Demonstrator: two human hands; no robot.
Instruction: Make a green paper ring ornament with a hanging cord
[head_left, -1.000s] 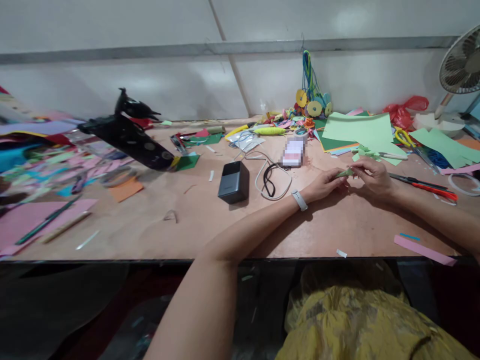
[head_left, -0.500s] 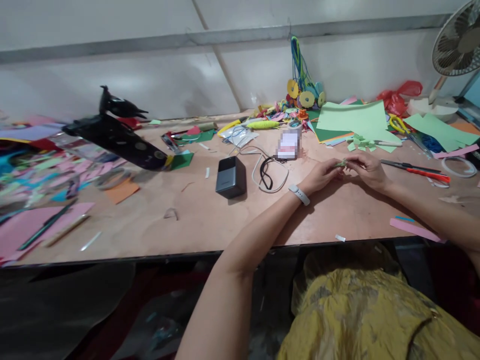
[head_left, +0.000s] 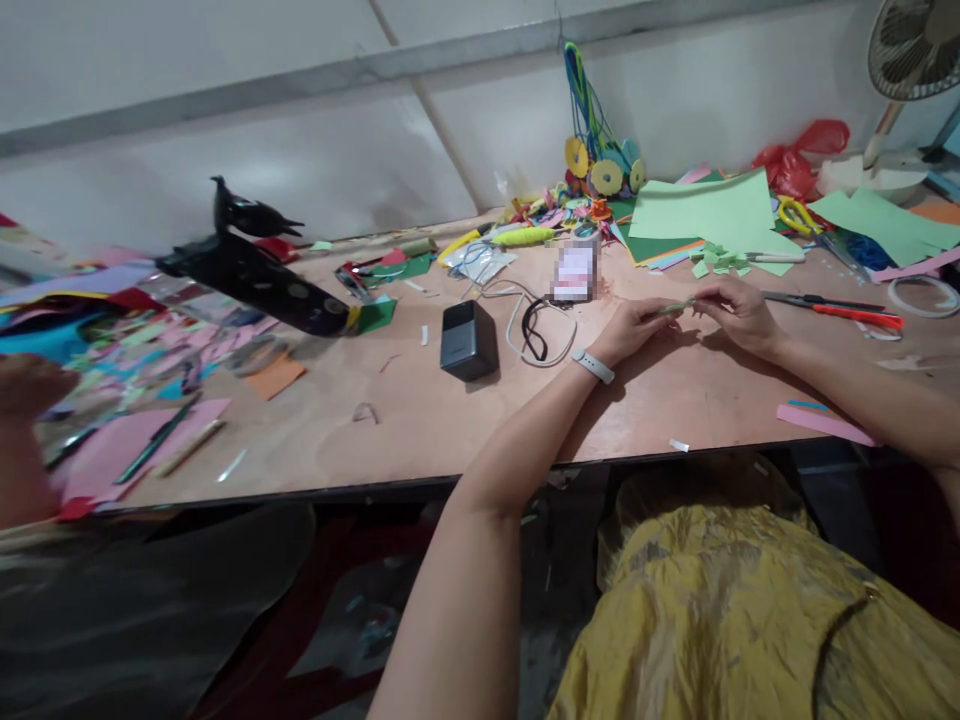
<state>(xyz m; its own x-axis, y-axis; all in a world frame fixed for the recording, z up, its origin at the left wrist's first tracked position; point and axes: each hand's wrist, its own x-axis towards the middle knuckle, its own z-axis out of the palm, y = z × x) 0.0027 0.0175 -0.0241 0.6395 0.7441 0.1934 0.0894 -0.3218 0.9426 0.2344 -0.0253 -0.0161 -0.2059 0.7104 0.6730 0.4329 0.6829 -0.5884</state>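
Both hands are over the right-hand part of the pinkish-brown wooden worktop (head_left: 420, 440). The item under handling is a small, narrow piece of green paper (head_left: 675, 307), located between the two hands, just above the surface. Its exact shape is partly hidden by the fingers.

Left hand (head_left: 639, 325): fingers closed in a pinch on the near length of the piece; a white wristband (head_left: 592, 366) is worn at the wrist. Right hand (head_left: 735, 308): thumb and fingertips drawn together on the opposite end. Neither palm appears to bear any load.

Handling assessment: the piece is judged very light, thin and flexible, with little tendency to slip in dry fingers. It would probably crease, crush or tear under a hard grip. Suitable holding points are its ends or edges, by fingertip only, leaving the middle unpressed.

Surroundings: a heap of pale green paper scraps (head_left: 720, 258) lies beyond the right hand, by a large pale green paper sheet (head_left: 701, 210). A cutter with a red-orange handle (head_left: 859, 315) rests to the right of that hand. At the far left, another person's hand (head_left: 34, 385) is present, blurred; its grip cannot be determined.
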